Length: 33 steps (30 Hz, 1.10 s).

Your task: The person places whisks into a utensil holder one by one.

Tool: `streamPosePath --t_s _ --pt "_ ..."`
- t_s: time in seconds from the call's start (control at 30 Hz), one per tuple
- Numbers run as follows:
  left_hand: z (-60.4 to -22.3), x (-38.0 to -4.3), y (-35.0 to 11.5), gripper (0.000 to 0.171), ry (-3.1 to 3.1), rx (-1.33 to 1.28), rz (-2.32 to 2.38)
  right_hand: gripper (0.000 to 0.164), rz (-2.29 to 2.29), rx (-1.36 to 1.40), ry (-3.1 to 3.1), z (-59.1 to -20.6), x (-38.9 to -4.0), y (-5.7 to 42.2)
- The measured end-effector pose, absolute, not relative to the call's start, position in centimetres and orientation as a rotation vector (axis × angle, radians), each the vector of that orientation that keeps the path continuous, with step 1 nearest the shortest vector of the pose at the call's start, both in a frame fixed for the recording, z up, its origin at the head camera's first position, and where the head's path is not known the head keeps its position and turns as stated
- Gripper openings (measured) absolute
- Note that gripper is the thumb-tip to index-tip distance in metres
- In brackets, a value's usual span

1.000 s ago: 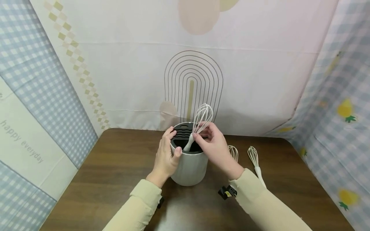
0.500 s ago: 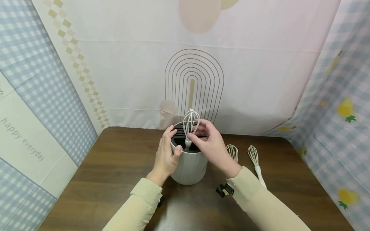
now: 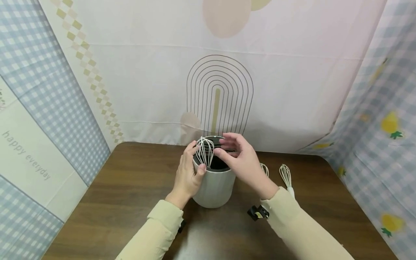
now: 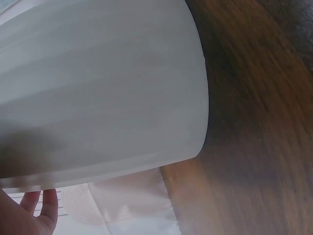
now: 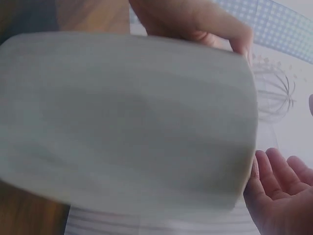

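A light grey utensil holder (image 3: 214, 189) with a black divided insert stands upright on the table. My left hand (image 3: 186, 177) grips its left side, thumb at the front and fingers around toward the rim. A white balloon whisk (image 3: 204, 153) leans left inside the opening, wire head up, its handle hidden in the holder. Apart from the whisk, my right hand (image 3: 244, 162) hovers over the right rim with fingers spread loosely and nothing held. In the right wrist view, the whisk's wires (image 5: 287, 94) show beyond the rim, and the holder's wall (image 5: 127, 117) fills the middle.
Right of the holder, one whisk (image 3: 265, 169) on the table is mostly hidden by my right hand. Another whisk (image 3: 286, 176) lies further right, its handle partly covered by my sleeve. A patterned cloth (image 3: 146, 90) hangs behind the wooden table (image 3: 136, 173).
The whisk has gone down handle-first into the holder and tipped left. My right hand has let it go and drawn slightly right. My left hand stays on the holder.
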<state>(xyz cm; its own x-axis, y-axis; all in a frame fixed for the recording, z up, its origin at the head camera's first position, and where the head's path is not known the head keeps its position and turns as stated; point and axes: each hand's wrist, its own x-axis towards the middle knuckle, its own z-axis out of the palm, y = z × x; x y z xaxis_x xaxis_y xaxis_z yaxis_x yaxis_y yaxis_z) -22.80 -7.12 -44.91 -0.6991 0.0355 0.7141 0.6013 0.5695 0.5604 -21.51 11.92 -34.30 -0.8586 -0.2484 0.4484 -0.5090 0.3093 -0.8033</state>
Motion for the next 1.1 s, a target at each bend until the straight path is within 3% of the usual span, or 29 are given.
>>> streamPosePath --t_s 0.27,0.5,1.1 --pt "-44.9 -22.7 -7.2 0.073 -2.151 -0.494 -1.091 0.046 1.541 0.583 -2.352 -33.3 -19.8 14.4" --pt "-44.9 -22.8 -7.3 0.073 -2.161 -0.493 -1.102 0.054 1.483 0.44 -2.444 -37.2 -21.3 18.0" --pt "-45.1 -22.8 -7.1 0.073 -2.103 -0.508 -1.115 0.067 1.414 0.067 -2.601 -44.2 -20.6 24.0"
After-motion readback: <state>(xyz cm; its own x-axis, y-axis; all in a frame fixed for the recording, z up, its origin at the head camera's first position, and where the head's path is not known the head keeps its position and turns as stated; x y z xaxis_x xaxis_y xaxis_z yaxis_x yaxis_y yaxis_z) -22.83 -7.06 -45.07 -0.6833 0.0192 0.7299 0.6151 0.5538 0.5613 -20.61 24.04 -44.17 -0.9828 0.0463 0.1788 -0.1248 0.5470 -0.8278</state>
